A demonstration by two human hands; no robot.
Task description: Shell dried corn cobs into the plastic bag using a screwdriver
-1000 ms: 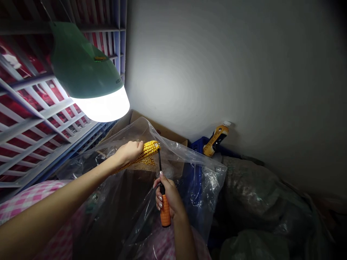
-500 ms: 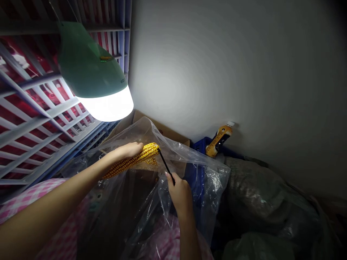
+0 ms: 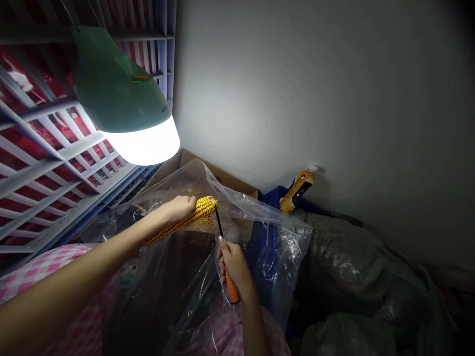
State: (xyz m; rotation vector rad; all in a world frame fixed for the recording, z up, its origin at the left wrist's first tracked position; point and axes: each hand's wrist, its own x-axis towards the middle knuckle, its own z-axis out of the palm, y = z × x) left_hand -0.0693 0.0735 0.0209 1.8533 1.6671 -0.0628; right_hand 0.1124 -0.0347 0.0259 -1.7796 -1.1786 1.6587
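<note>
My left hand (image 3: 181, 207) is wrapped over a yellow ear of corn (image 3: 205, 206), which lies slanted with its tip to the right. In my right hand (image 3: 232, 259) is a screwdriver (image 3: 232, 290) with an orange handle and a thin dark shaft. The shaft's end meets the corn near its tip; the exact contact is too small to make out. Beneath the corn spreads a clear plastic bag (image 3: 260, 207). Some loose kernels (image 3: 205, 220) show just below the ear.
A lit green lamp (image 3: 122, 89) hangs at upper left before slatted plastic crates (image 3: 44, 163). Behind the bag stands a cardboard box (image 3: 233, 185). An orange-labelled bottle (image 3: 299, 190) leans in a blue crate (image 3: 274, 195) by the wall. Dark green sacks (image 3: 345, 262) fill the right.
My right hand has turned and shifted slightly left and down, bringing the screwdriver's orange handle into sight. The shaft stands steeper at the corn's tip. My left hand keeps its hold.
</note>
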